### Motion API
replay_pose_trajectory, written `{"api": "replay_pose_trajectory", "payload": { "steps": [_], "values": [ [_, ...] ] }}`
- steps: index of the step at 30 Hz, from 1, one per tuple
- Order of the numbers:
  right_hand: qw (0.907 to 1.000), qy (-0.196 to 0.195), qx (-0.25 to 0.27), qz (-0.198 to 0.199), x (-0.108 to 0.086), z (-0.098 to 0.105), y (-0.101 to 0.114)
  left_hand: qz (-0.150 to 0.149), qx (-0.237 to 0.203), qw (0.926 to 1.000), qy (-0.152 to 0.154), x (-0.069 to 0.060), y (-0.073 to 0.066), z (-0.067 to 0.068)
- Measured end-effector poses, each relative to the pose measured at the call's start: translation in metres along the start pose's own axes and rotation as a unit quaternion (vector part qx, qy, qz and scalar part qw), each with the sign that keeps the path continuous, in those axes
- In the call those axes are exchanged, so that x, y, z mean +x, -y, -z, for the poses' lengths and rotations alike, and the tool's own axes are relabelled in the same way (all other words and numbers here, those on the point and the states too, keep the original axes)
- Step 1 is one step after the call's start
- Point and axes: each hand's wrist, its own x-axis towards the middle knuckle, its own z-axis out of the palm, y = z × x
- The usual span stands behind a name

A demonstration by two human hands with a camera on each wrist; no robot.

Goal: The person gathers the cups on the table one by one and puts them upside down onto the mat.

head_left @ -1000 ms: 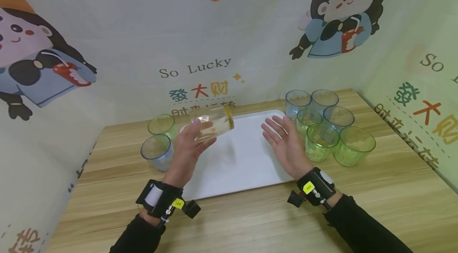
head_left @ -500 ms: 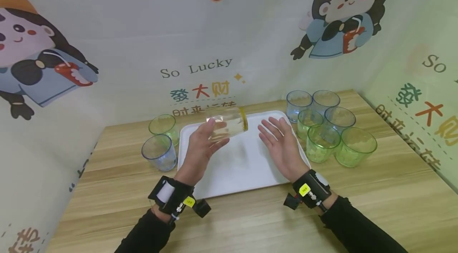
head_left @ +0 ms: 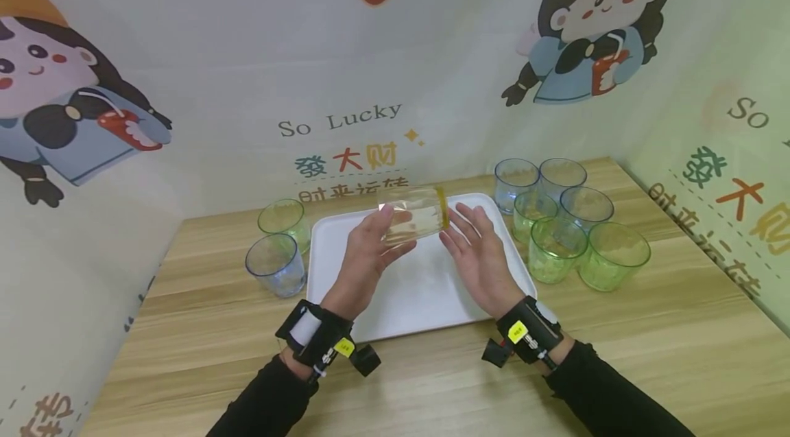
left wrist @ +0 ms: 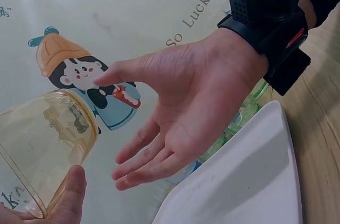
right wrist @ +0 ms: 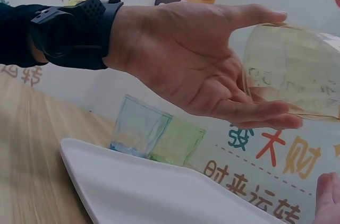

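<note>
My left hand grips a clear yellowish drinking glass, tipped on its side above the white tray. The glass's yellow rim faces right. In the right wrist view, the left thumb and fingers wrap the base end of the glass. My right hand has its palm turned toward the glass, fingertips close to the rim. The left wrist view shows that right hand with fingers extended and a gap between it and the glass.
Left of the tray stand a green glass and a blue one. Several more blue and green glasses, among them a large green glass, cluster at the right. A printed cloth hangs behind the wooden table.
My left hand has carried the yellowish glass to the right over the tray. My right hand has shifted slightly left, narrowing the gap between them.
</note>
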Motion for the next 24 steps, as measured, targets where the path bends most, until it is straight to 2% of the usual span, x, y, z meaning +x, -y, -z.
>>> {"api": "replay_pose_trajectory", "payload": {
  "steps": [7, 14, 20, 24],
  "values": [
    [0.9996, 0.024, 0.01, 0.011, 0.0, -0.004, -0.008, -0.002, -0.008, 0.9998, 0.016, 0.0, 0.0, -0.009],
    [0.9967, 0.06, 0.054, 0.009, 0.0, -0.01, -0.014, -0.002, -0.022, 0.9995, 0.024, 0.001, 0.003, -0.019],
    [0.995, 0.093, 0.028, 0.022, 0.002, -0.017, -0.016, 0.007, -0.026, 0.9994, 0.024, 0.002, 0.005, -0.025],
    [0.9957, 0.087, 0.016, 0.028, 0.002, -0.021, -0.017, 0.009, -0.026, 0.9994, 0.02, 0.002, 0.006, -0.028]
  ]
}}
